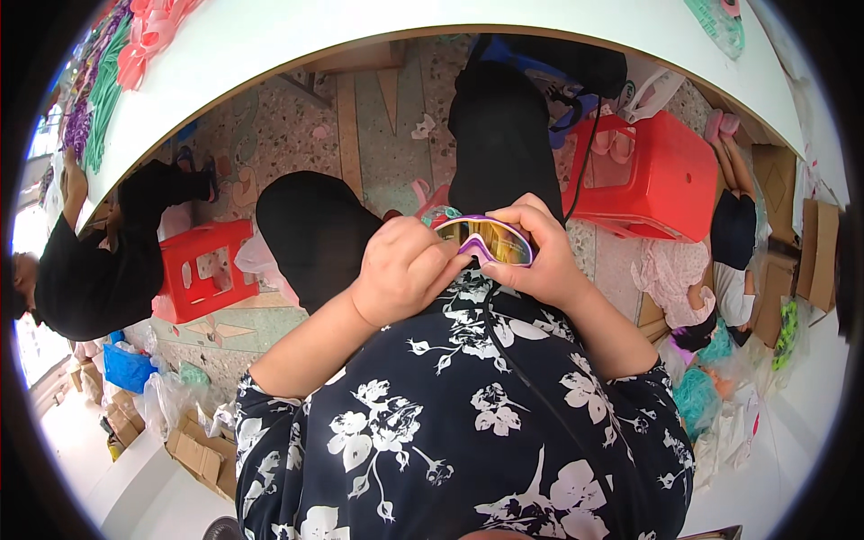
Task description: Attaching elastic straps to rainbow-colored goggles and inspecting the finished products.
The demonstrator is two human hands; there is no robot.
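Speckled terrazzo floor (387, 117) is filling the middle of the frame, with a white worktop (450, 27) arching across the top, where pink and green goggle parts (135, 45) are lying at its upper left. Two red plastic stools are standing on the floor, one (202, 270) at the left and another (657, 175) at the right, and a second person in black (90, 270) is sitting at the far left. At the centre, the left hand (405, 270) and the right hand (540, 256) are both closing around a pair of purple swim goggles (490, 240) with a mirrored yellow lens, holding it just above the lap. The fingers are pinching at the frame's edges, so the goggles appear assembled in the main, with some fitting or checking seemingly being finished; which part is being worked is hidden.
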